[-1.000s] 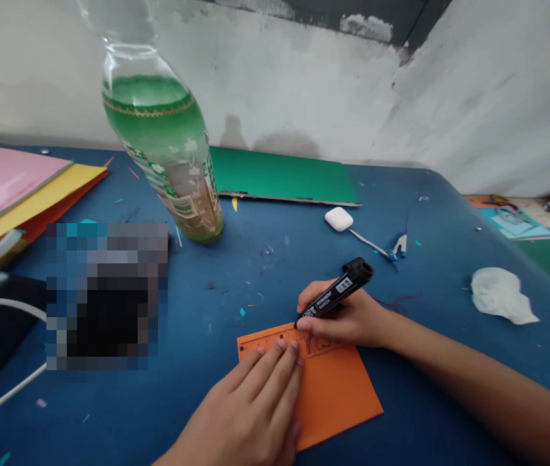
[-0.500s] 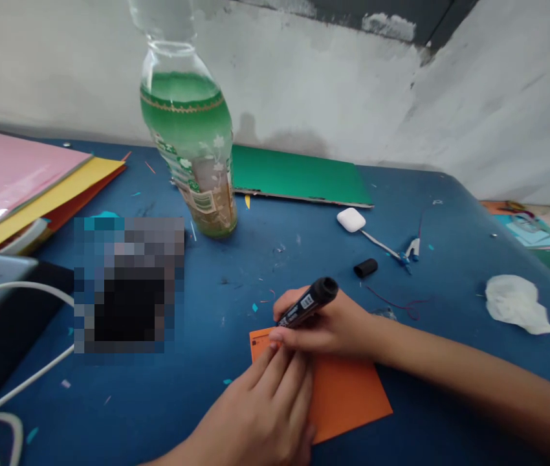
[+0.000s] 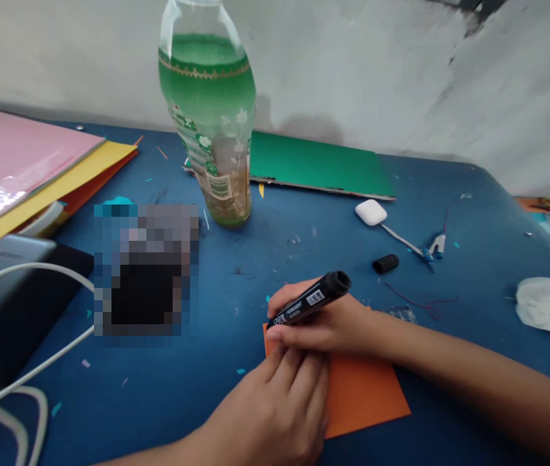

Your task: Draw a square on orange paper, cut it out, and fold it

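In the lower middle lies an orange card (image 3: 369,395) on the blue tabletop. My right hand (image 3: 330,320) is closed round a black permanent marker (image 3: 308,301), tilted with its back end up and to the right. The marker's tip is hidden behind my fingers at the card's upper left corner. My left hand (image 3: 287,404) rests on the card's left part with its fingers stretched forward, touching my right hand. A black marker cap (image 3: 385,263) lies apart, above my right wrist.
A tall green-labelled bottle (image 3: 209,129) stands before a green board (image 3: 321,163). A white case (image 3: 371,212), compass-like tool (image 3: 433,252) and crumpled tissue (image 3: 549,304) lie to the right. Pink folder (image 3: 22,155), white cable (image 3: 37,265) and a blurred-out object (image 3: 146,272) are left.
The view has shifted, so the tabletop things sit farther right in the picture. The marker has tilted lower, and my right hand has moved slightly left over the card. My left hand stays on it.
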`<move>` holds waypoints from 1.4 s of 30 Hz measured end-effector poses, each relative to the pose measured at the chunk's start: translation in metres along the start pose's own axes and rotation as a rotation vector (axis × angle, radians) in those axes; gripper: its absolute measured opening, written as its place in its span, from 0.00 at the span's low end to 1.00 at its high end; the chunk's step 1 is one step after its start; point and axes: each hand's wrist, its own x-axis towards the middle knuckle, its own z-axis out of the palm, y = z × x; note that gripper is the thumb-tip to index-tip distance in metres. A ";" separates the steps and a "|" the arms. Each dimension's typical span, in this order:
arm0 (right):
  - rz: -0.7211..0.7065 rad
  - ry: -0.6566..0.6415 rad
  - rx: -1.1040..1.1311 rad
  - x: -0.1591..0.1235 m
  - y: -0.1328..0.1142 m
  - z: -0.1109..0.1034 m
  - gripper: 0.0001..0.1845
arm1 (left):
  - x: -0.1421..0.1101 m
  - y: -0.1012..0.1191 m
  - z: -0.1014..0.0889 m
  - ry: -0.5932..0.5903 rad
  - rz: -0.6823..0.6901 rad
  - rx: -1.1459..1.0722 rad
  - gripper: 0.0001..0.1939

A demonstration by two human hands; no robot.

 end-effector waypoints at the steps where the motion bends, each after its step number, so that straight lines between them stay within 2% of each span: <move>1: 0.003 -0.004 0.004 0.000 0.000 0.000 0.07 | 0.000 0.000 0.000 -0.004 0.001 0.000 0.17; 6: 0.037 0.008 0.054 0.000 0.000 0.000 0.08 | 0.000 0.000 0.000 -0.018 -0.006 0.004 0.17; 12: 0.032 0.228 0.108 -0.002 -0.004 -0.011 0.07 | -0.004 -0.001 0.002 0.009 0.003 0.017 0.20; 14: 0.010 0.258 0.106 -0.010 -0.004 -0.018 0.07 | -0.005 -0.001 0.002 -0.003 0.007 0.021 0.20; 17: 0.071 0.225 0.101 -0.034 0.000 -0.029 0.09 | -0.004 -0.001 0.001 -0.020 0.019 0.027 0.20; 20: 0.139 0.258 -0.041 -0.066 0.007 -0.039 0.09 | -0.004 -0.002 0.000 -0.042 0.019 0.017 0.21; 22: 0.088 0.251 -0.199 -0.086 0.011 -0.045 0.10 | -0.004 -0.002 -0.001 -0.067 0.010 -0.005 0.22; 26: -0.008 0.144 -0.433 -0.111 0.019 -0.050 0.20 | -0.002 -0.004 -0.006 -0.120 0.021 -0.054 0.26; 30: -0.108 0.105 -0.547 -0.116 0.023 -0.047 0.18 | 0.003 -0.007 -0.014 -0.193 0.040 -0.086 0.27; 35: -0.091 0.087 -0.573 -0.113 0.023 -0.049 0.14 | 0.010 -0.017 -0.029 -0.246 -0.025 -0.077 0.23; 39: -0.021 0.059 -0.536 -0.111 0.021 -0.056 0.11 | 0.013 -0.025 -0.039 -0.310 -0.163 0.021 0.35; 42: -0.009 0.053 -0.528 -0.112 0.020 -0.063 0.12 | 0.013 -0.028 -0.044 -0.437 -0.252 0.002 0.44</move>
